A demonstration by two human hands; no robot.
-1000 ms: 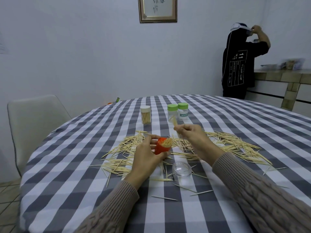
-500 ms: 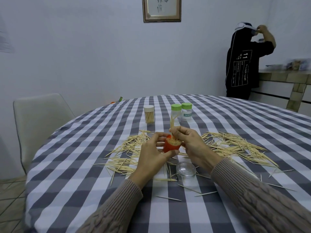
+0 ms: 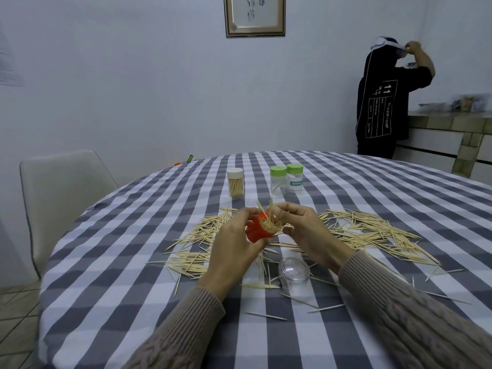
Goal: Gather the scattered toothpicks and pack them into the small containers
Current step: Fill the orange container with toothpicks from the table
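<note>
1. The orange container (image 3: 257, 231), held above the table, is gripped by the left hand (image 3: 234, 245).
2. A toothpick bundle (image 3: 269, 222) is pinched by the right hand (image 3: 300, 230) at the mouth.
3. Filling is judged underway; the bundle should next be seated fully.

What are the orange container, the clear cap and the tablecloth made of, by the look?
Orange container: likely plastic, opaque, smooth with a slight sheen; the left hand covers much of it.
Clear cap: see-through, glossy, with highlights on the rim; probably plastic, glass not ruled out.
Tablecloth: woven fabric, matte grey and white check; it drapes softly over the table edge.
</note>
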